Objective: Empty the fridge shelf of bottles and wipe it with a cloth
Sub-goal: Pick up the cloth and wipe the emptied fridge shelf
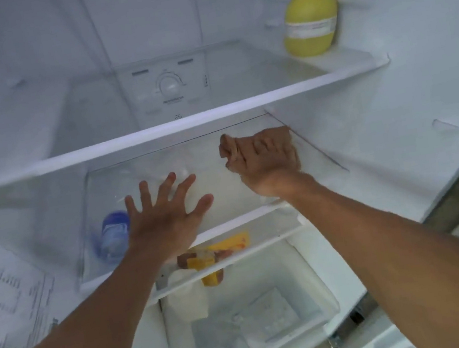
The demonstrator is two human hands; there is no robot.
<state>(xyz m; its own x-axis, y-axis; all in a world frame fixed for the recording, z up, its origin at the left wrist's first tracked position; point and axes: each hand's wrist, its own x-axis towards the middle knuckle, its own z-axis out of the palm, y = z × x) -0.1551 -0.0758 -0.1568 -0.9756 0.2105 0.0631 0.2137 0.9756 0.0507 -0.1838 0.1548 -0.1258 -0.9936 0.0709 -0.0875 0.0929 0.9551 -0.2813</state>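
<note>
I look into an open fridge. My right hand (pixel 265 159) is shut on a brown cloth (pixel 233 149) and presses it on the back right of the middle glass shelf (pixel 227 204). My left hand (pixel 165 211) hovers open over the same shelf's front, fingers spread. A clear bottle with a blue cap (pixel 111 234) lies on its side at the shelf's left, just beside my left hand. On the upper shelf (pixel 155 131), a yellow lemon-shaped bottle with a green cap (pixel 310 16) stands at the right.
Below the middle shelf lies a thinner shelf with yellow and brown packets (pixel 212 260). Under it is a clear drawer (pixel 260 319) with a white carton (pixel 187 304) at its left. A printed label (pixel 7 299) covers the left fridge wall. A thermostat dial (pixel 169 85) sits at the back.
</note>
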